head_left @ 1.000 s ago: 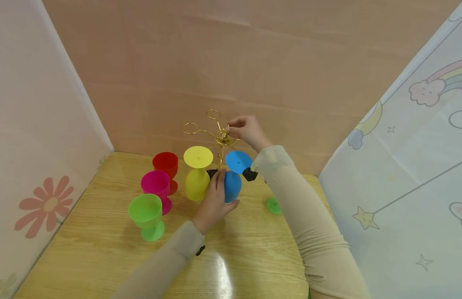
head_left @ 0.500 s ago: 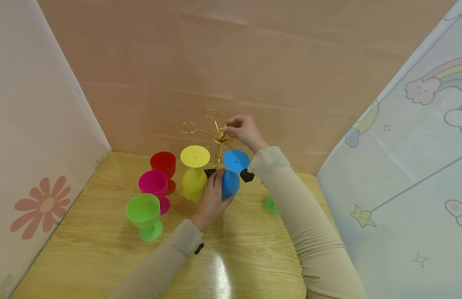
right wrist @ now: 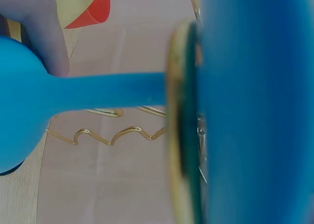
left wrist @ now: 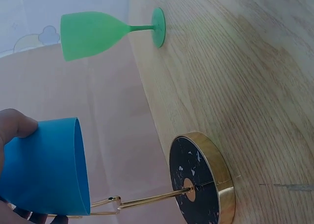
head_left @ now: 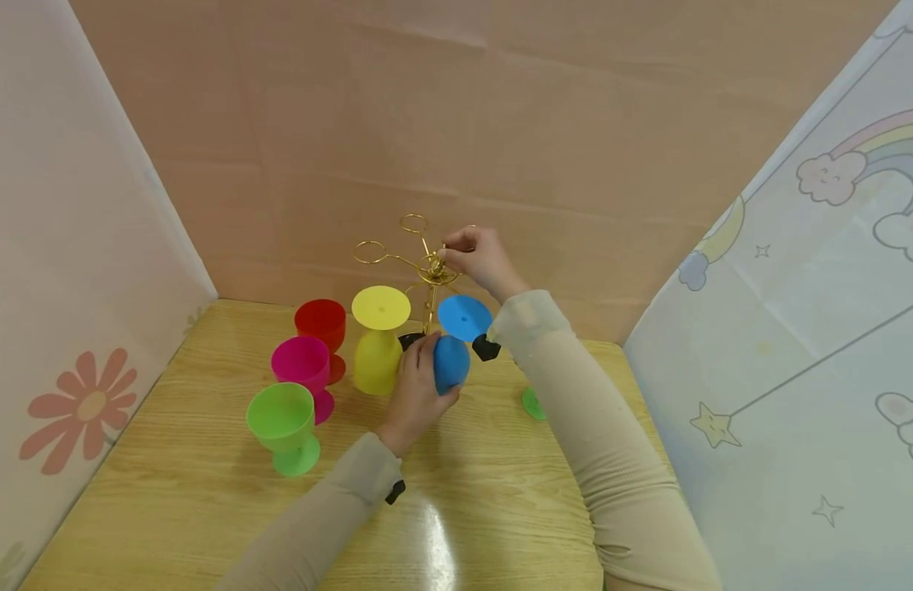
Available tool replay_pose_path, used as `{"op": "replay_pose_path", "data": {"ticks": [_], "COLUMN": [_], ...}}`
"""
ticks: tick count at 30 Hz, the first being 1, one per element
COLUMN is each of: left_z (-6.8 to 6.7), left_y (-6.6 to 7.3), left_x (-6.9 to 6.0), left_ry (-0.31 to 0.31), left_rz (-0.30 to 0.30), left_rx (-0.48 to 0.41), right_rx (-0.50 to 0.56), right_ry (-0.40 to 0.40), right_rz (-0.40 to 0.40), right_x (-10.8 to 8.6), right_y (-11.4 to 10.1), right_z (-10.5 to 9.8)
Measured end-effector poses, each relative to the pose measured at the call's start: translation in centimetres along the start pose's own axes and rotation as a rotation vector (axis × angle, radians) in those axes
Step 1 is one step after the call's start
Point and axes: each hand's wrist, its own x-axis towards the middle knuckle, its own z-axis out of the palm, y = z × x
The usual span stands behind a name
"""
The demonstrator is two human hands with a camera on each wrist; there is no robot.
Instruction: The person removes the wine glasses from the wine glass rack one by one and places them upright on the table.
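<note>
My left hand (head_left: 412,402) holds the bowl of a blue plastic goblet (head_left: 451,365), which hangs upside down from a gold wire goblet rack (head_left: 436,275). In the right wrist view a gold ring (right wrist: 179,136) surrounds the blue stem (right wrist: 113,90) beside its foot. My right hand (head_left: 486,261) pinches the top of the rack with thumb and fingers. Left of the blue one, a yellow goblet (head_left: 378,361) also hangs upside down. Part of the rack's round black base with a gold rim (left wrist: 223,177) shows in the left wrist view.
Upright red (head_left: 320,320), magenta (head_left: 301,361) and light green (head_left: 282,414) goblets stand in a row on the left of the wooden table (head_left: 168,509). Another green goblet (left wrist: 93,35) stands on the right, mostly behind the right sleeve in the head view. Printed walls enclose the table.
The head view has shifted slightly. Both hands keep their holds, and the blue goblet's bowl has moved a little left with my left hand.
</note>
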Motion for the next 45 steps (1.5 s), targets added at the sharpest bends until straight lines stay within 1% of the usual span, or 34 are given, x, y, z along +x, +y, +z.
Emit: {"op": "replay_pose_path", "data": {"ticks": [3,9,17,22,29,31,38,45], "left_z": [-0.1,-0.1,-0.7,-1.1,-1.2,-1.3,-1.8,-2.1], "left_y": [0.0,-0.1,0.4,0.8,1.1,1.2,1.9,2.2], "left_x": [0.0,0.1,0.6,1.1,1.2,1.2,1.2,1.2], "left_ry": [0.017,0.043,0.022,0.015,0.004,0.001,-0.017,0.009], "left_rz": [-0.009,-0.006,-0.045,-0.062,-0.092,-0.107,-0.191,-0.23], "left_rx": [-0.017,-0.031,-0.069,-0.102,-0.094,-0.097,-0.111,-0.113], "right_rx": [0.002,-0.008,-0.008,-0.031,-0.048,-0.053,-0.042,-0.036], "right_ry": [-0.001,0.001,-0.002,0.009,0.004,0.002,-0.001,0.008], "right_rz": [0.001,0.003,-0.028,-0.033,-0.027,-0.03,-0.025,-0.035], "right_x": [0.0,0.0,-0.2,-0.3,-0.2,-0.1,0.0,0.0], "right_y": [0.0,0.0,0.0,-0.2,0.0,0.0,-0.1,-0.1], "right_z": [0.1,0.1,0.2,0.1,0.1,0.1,0.1,0.0]}}
